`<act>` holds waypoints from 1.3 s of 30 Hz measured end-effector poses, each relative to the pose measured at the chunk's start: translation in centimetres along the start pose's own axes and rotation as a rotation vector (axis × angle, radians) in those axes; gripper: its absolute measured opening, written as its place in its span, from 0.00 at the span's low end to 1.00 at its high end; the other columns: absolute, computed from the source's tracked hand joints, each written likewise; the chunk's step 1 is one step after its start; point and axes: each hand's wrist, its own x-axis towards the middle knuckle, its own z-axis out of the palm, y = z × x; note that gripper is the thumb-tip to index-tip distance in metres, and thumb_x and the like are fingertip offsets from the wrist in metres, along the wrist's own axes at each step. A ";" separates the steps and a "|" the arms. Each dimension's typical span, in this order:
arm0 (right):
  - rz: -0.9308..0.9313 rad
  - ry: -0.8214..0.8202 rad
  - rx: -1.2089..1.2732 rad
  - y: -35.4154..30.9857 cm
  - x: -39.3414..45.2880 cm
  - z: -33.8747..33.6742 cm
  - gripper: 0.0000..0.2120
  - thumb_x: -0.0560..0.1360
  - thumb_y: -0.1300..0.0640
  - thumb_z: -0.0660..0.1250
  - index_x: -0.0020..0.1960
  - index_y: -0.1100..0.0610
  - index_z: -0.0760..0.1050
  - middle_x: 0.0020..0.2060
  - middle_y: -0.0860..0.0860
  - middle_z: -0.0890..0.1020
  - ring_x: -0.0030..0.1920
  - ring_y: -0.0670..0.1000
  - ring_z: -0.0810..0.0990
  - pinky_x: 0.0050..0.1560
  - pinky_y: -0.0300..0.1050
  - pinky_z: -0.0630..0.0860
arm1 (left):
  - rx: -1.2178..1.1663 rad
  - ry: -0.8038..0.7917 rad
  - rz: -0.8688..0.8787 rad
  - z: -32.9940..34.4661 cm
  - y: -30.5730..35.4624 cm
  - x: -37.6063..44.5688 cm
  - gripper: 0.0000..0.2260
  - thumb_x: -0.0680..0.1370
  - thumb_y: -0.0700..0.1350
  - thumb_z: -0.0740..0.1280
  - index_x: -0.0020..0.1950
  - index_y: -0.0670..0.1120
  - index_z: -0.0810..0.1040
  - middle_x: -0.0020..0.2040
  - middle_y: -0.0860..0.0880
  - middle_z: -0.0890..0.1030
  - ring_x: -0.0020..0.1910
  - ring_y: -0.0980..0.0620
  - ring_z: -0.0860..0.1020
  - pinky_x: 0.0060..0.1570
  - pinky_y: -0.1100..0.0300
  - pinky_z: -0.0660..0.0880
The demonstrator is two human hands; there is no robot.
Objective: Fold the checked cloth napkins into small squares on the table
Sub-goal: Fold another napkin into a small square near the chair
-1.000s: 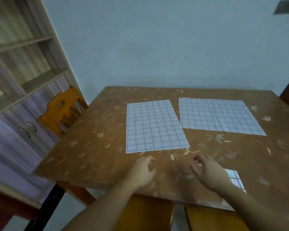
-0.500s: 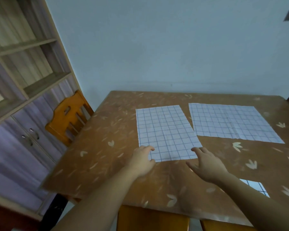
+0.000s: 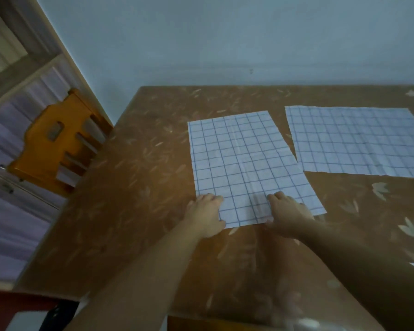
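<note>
Here, both hands, left point(image 3: 205, 215) and right point(image 3: 287, 213), on the napkin's point(image 3: 244, 161) near edge.

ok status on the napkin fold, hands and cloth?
Left hand and right hand both on near edge of the near napkin, grip unclear. Napkin flat, unfolded. Second napkin lies apart on the right, nothing in the way.

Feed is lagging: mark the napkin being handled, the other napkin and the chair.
near napkin point(image 3: 244, 163), head view, middle of the cloth.
far napkin point(image 3: 359, 139), head view, middle of the cloth.
chair point(image 3: 58, 142), head view, backrest.
</note>
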 end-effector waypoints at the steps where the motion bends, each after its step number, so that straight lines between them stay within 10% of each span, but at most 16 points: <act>1: 0.005 -0.014 -0.046 -0.3 0.6 0.6 0.23 0.72 0.48 0.67 0.63 0.54 0.67 0.58 0.51 0.72 0.58 0.54 0.74 0.51 0.48 0.72 | 0.031 -0.038 0.011 0.6 -0.3 0.8 0.32 0.74 0.54 0.66 0.75 0.51 0.60 0.73 0.48 0.64 0.72 0.45 0.61 0.68 0.45 0.63; 9: -0.022 0.091 -0.243 -3.2 3.5 2.4 0.08 0.75 0.56 0.61 0.53 0.53 0.76 0.49 0.50 0.79 0.50 0.54 0.79 0.44 0.46 0.69 | 0.044 0.147 0.036 3.0 -1.3 2.3 0.26 0.71 0.61 0.63 0.67 0.53 0.68 0.64 0.48 0.69 0.65 0.44 0.65 0.61 0.48 0.67; 14: 0.021 0.212 0.034 -4.5 0.2 2.7 0.08 0.74 0.50 0.61 0.45 0.53 0.75 0.44 0.50 0.75 0.45 0.52 0.74 0.46 0.47 0.68 | 0.022 0.136 0.206 4.1 -1.3 0.5 0.45 0.66 0.74 0.63 0.76 0.54 0.54 0.76 0.48 0.58 0.76 0.45 0.53 0.74 0.43 0.48; 16: -0.016 0.242 0.136 -5.2 -1.6 2.3 0.08 0.74 0.49 0.61 0.42 0.53 0.72 0.42 0.48 0.74 0.42 0.51 0.73 0.44 0.46 0.68 | -0.004 0.172 0.225 4.2 -0.8 -0.5 0.43 0.71 0.66 0.66 0.78 0.54 0.47 0.79 0.49 0.52 0.77 0.47 0.48 0.75 0.46 0.44; 21: -0.158 0.299 0.293 -5.7 -7.2 1.3 0.07 0.73 0.48 0.61 0.40 0.50 0.67 0.38 0.45 0.72 0.38 0.48 0.71 0.37 0.42 0.64 | -0.072 0.330 0.242 2.9 0.1 -3.9 0.26 0.75 0.38 0.63 0.72 0.55 0.66 0.68 0.53 0.72 0.68 0.49 0.68 0.66 0.54 0.62; 27: -0.196 0.262 0.112 -5.0 -13.7 4.0 0.18 0.76 0.43 0.60 0.65 0.45 0.68 0.59 0.41 0.74 0.59 0.46 0.74 0.61 0.46 0.67 | 0.011 0.314 0.217 1.7 0.6 -11.4 0.17 0.75 0.38 0.61 0.60 0.52 0.78 0.52 0.48 0.82 0.52 0.45 0.78 0.48 0.56 0.71; 39: -0.188 0.164 0.140 -10.5 -20.9 2.3 0.05 0.74 0.58 0.63 0.41 0.52 0.76 0.39 0.47 0.81 0.39 0.50 0.79 0.40 0.46 0.79 | 0.270 0.144 0.092 -2.5 -7.6 -22.7 0.25 0.74 0.31 0.58 0.65 0.52 0.77 0.59 0.47 0.81 0.55 0.45 0.79 0.47 0.53 0.76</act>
